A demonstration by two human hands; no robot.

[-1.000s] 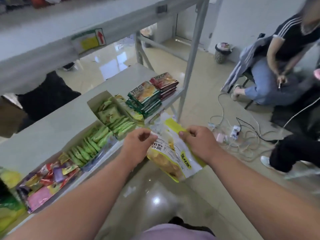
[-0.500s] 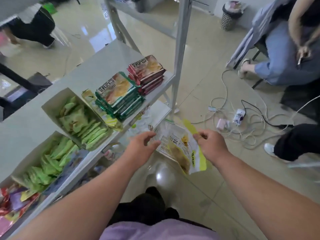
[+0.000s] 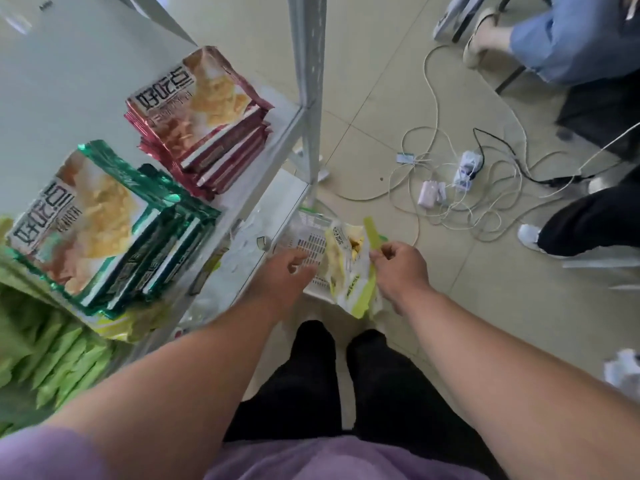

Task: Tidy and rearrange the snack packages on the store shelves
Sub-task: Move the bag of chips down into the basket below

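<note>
A yellow-and-white snack bag [image 3: 346, 271] hangs low beside the lower shelf [image 3: 277, 202], held between both hands. My left hand [image 3: 284, 275] grips its left side, where the printed white back shows. My right hand [image 3: 398, 268] pinches the yellow-green edge strip on its right. On the upper shelf [image 3: 69, 81] lie a stack of red-edged snack packs [image 3: 201, 116] and a stack of green-edged packs [image 3: 104, 230]. Green wrapped snacks [image 3: 52, 348] fill a box at the lower left.
The shelf's metal upright [image 3: 310, 81] stands just beyond the bag. A tangle of white and black cables with a power strip [image 3: 467, 168] lies on the tiled floor to the right. Seated people's legs [image 3: 571, 36] and shoes [image 3: 530, 233] are at the right edge.
The bag has gone down from chest height to beside the lower shelf, both hands still on it. My view has tilted downward, so the shelves look closer.
</note>
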